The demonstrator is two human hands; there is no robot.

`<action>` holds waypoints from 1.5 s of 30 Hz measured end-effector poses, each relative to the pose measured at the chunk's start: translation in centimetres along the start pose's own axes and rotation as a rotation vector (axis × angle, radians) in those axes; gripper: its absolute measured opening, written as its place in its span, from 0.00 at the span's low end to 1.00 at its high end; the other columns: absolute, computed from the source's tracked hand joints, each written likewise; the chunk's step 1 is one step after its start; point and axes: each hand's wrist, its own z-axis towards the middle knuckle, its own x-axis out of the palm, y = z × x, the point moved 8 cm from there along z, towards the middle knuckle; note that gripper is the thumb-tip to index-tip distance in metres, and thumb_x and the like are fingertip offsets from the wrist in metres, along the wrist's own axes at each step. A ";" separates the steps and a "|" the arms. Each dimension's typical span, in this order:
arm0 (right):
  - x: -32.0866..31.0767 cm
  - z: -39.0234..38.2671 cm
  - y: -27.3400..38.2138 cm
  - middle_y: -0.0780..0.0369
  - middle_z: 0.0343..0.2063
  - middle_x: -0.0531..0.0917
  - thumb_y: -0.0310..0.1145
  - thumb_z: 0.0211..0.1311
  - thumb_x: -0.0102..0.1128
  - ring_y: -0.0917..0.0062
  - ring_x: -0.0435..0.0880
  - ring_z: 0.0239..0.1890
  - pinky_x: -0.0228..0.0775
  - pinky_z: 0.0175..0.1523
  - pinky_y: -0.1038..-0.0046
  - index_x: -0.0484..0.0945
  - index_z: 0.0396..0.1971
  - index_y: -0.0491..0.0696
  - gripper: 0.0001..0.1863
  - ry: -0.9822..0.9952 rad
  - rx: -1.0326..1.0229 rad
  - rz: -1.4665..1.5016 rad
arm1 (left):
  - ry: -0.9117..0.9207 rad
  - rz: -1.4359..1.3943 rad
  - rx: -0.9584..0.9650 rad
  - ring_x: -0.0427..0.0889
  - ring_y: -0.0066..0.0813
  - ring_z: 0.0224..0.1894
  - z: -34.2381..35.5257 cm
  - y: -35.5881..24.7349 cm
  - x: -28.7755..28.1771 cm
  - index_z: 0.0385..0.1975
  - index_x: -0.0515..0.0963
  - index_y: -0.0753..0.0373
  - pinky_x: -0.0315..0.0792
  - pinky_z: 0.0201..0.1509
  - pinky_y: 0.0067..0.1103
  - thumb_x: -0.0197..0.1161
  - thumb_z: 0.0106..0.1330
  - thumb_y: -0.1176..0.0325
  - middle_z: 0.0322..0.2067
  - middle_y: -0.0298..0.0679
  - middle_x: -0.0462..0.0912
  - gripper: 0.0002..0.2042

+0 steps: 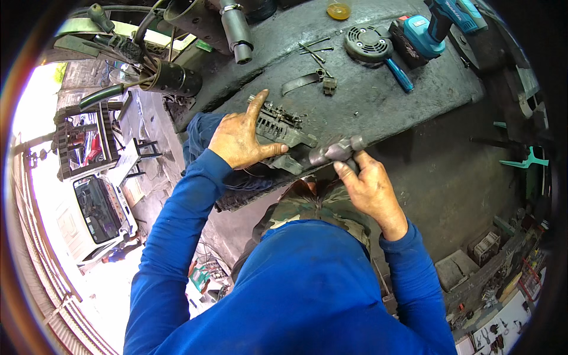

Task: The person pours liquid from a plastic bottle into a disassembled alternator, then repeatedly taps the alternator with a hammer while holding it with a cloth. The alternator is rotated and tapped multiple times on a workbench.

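Our left hand presses flat and open on the finned metal part at the table's near edge, while our right hand grips a grey tool just right of it, its long axis pointing toward the part.

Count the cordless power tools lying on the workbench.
1: a teal cordless tool at the bench's far right corner, beside the round black cover. Others may be hidden.

On the dark, greasy counter: a round black vented cover, a blue-handled screwdriver just beside it, a teal cordless drill, a bent metal bracket, thin rods. At the far edge, a small yellow lid. Beyond the counter, left, a white vehicle.
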 end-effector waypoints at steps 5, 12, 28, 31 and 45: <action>-0.9 2.5 0.4 0.43 0.40 0.90 0.31 0.69 0.67 0.46 0.91 0.45 0.83 0.51 0.59 0.82 0.49 0.39 0.14 -0.060 -0.008 -0.040 | -0.049 -0.012 0.011 0.85 0.65 0.57 -0.1 0.0 -0.1 0.83 0.55 0.58 0.75 0.68 0.43 0.83 0.49 0.38 0.58 0.63 0.84 0.63; 3.1 2.4 2.5 0.38 0.29 0.86 0.32 0.69 0.63 0.42 0.89 0.34 0.82 0.43 0.49 0.80 0.40 0.36 0.12 0.265 -0.034 -0.642 | -0.114 0.046 0.061 0.88 0.58 0.51 -0.2 -0.6 -0.1 0.82 0.58 0.58 0.76 0.66 0.42 0.84 0.48 0.40 0.51 0.59 0.88 0.62; -2.0 3.6 4.9 0.43 0.25 0.85 0.28 0.65 0.57 0.46 0.87 0.28 0.82 0.39 0.52 0.77 0.37 0.34 0.10 -0.042 0.032 -0.292 | -0.127 -0.021 0.031 0.89 0.57 0.42 0.3 -0.6 -0.2 0.83 0.58 0.54 0.78 0.59 0.41 0.84 0.49 0.40 0.34 0.53 0.89 0.61; -5.9 3.9 5.6 0.55 0.20 0.81 0.28 0.68 0.56 0.72 0.83 0.22 0.75 0.24 0.64 0.77 0.33 0.35 0.09 -0.422 -0.075 -0.116 | -0.112 0.024 0.062 0.89 0.57 0.42 0.6 -1.3 -0.1 0.83 0.58 0.54 0.78 0.59 0.42 0.84 0.48 0.40 0.34 0.54 0.88 0.61; 0.2 -8.0 -9.3 0.68 0.31 0.80 0.28 0.71 0.63 0.86 0.80 0.31 0.74 0.35 0.77 0.79 0.60 0.44 0.19 0.064 0.492 0.493 | 0.173 -0.314 0.338 0.74 0.64 0.73 4.2 0.0 0.5 0.84 0.54 0.55 0.68 0.79 0.41 0.87 0.42 0.39 0.70 0.64 0.75 0.68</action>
